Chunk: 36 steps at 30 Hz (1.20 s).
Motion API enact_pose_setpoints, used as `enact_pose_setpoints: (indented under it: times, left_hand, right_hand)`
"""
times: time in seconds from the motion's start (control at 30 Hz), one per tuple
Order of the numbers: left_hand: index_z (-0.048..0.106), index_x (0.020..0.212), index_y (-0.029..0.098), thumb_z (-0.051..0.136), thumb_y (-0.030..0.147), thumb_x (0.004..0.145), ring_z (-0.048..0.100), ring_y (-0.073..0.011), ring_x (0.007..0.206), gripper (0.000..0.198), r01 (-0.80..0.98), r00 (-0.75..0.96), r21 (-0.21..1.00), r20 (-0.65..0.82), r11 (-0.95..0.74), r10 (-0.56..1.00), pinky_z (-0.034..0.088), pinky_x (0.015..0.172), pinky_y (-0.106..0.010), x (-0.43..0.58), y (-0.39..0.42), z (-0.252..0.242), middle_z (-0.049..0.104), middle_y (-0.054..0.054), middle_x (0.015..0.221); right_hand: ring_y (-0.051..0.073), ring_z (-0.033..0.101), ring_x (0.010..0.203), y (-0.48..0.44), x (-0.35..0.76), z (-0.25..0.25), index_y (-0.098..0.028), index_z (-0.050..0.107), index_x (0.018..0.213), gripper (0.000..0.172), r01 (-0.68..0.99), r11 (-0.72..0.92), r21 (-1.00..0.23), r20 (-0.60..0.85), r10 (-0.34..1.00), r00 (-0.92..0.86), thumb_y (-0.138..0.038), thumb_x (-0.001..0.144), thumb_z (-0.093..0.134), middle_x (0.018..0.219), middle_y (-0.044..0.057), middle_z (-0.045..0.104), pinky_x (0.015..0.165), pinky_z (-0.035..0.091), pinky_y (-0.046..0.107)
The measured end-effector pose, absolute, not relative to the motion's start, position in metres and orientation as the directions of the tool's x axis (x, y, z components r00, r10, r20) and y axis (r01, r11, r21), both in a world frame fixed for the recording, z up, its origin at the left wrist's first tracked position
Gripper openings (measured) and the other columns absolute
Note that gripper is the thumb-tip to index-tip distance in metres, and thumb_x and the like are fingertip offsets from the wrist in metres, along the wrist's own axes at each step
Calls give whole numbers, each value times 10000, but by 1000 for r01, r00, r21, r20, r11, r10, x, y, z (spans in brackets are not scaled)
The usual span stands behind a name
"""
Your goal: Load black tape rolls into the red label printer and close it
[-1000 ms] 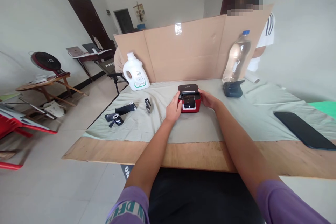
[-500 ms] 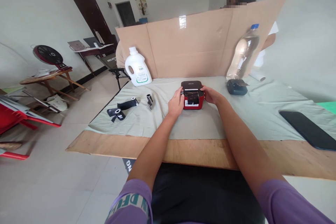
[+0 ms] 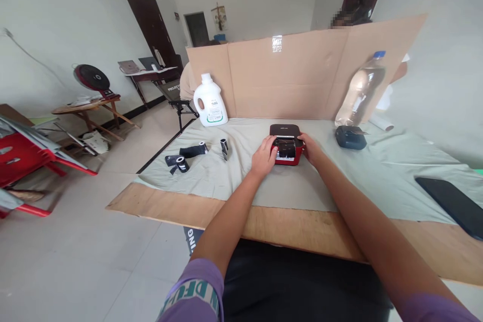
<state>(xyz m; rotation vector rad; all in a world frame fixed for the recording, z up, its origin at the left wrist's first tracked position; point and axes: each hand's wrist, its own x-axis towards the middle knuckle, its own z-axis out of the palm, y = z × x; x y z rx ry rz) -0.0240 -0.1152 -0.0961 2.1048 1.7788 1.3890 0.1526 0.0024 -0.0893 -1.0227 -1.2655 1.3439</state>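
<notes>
A small red and black label printer [image 3: 285, 130] stands on the cloth in front of me, with a dark strip [image 3: 287, 149] across its front. My left hand [image 3: 264, 156] grips its left side, fingers on the upper edge. On the opposite side, my right hand [image 3: 310, 148] holds the casing near the top right corner. Its lower fingers are partly hidden. To the left lie black rolls with white cores: one partly unwound roll [image 3: 194, 150], another roll [image 3: 182, 164] with a loose tail, and a third roll [image 3: 224, 148] standing nearer the printer.
A white jug [image 3: 211, 103] stands at the back left, before an upright cardboard sheet [image 3: 283, 78]. At the right are a clear bottle with a blue cap [image 3: 360, 91], a dark box-like object [image 3: 350, 138] and a black phone [image 3: 453, 206]. A person is partly visible behind the cardboard.
The camera view has shifted, so everything sits further right and slightly lower. Both hands stay on the printer; their grip looks nearly the same.
</notes>
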Motion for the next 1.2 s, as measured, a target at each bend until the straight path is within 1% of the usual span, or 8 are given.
enact_pose_setpoints:
  times: [0.13, 0.33, 0.53, 0.63, 0.77, 0.9, 1.03, 1.2]
  left_hand:
    - [400, 1508, 233, 354, 333, 1037, 440, -221, 1423, 484, 747, -27, 561, 562, -357, 827, 432, 1142, -372, -29, -117, -99, 397, -74, 1589]
    - [473, 1457, 236, 336, 335, 1043, 459, -229, 1406, 447, 715, -35, 599, 547, -362, 836, 441, 1135, -408, -32, -120, -97, 398, -66, 1593]
    - [515, 1412, 249, 345, 370, 1045, 396, -236, 1461, 423, 655, -94, 677, 513, -335, 853, 390, 1176, -419, -32, -118, -98, 330, -72, 1627]
    - [475, 1431, 243, 354, 404, 1042, 403, -245, 1457, 438, 566, -83, 758, 444, -325, 892, 349, 1199, -435, -32, -117, -97, 426, -98, 1564]
    - [361, 1479, 211, 474, 409, 991, 560, -265, 1298, 538, 452, -2, 840, 338, -301, 941, 409, 1143, -453, -35, -120, -92, 535, -136, 1450]
    - [391, 1437, 208, 530, 318, 941, 605, -250, 1218, 527, 408, 19, 852, 353, -330, 936, 448, 1098, -427, -41, -120, -91, 587, -128, 1371]
    - [432, 1404, 254, 584, 292, 890, 671, -225, 1023, 537, 419, 65, 842, 346, -340, 936, 527, 960, -384, -61, -113, -88, 680, -72, 1178]
    - [514, 1313, 263, 662, 235, 784, 676, -184, 854, 550, 488, -36, 813, 381, -316, 924, 552, 814, -317, -124, -95, -60, 704, -21, 1040]
  right_hand:
    - [178, 630, 843, -10, 145, -103, -245, 670, 979, 394, -185, 46, -982, 59, 996, -64, -524, 708, 611, 982, 5, 708, 652, 479, 264]
    - [207, 639, 849, -12, 147, -110, -225, 666, 902, 427, -176, 95, -980, 103, 994, -39, -613, 725, 636, 915, 25, 710, 697, 513, 307]
    - [251, 643, 1109, -20, 150, -115, -233, 644, 1201, 630, -130, 228, -965, 238, 969, -65, -684, 773, 545, 1172, 62, 707, 884, 539, 382]
    - [271, 553, 1296, -30, 148, -112, -252, 601, 1290, 652, -66, 363, -929, 369, 922, -117, -685, 805, 548, 1319, 86, 650, 1061, 467, 473]
    - [292, 390, 1460, -46, 152, -109, -260, 416, 1491, 820, 8, 506, -862, 481, 824, -299, -612, 796, 673, 1518, 100, 489, 1246, 231, 516]
    - [332, 316, 1508, -56, 165, -113, -282, 103, 1614, 1103, 90, 517, -851, 430, 786, -444, -543, 764, 756, 1619, 106, 343, 1263, 187, 560]
    - [334, 264, 1535, -54, 162, -117, -356, 6, 1615, 1071, 116, 503, -856, 386, 772, -505, -549, 822, 699, 1661, 64, 261, 1260, 197, 584]
    - [347, 225, 1545, -33, 97, -89, -319, -27, 1616, 1033, 35, 516, -856, 410, 718, -562, -577, 870, 638, 1665, 92, 252, 1261, 180, 586]
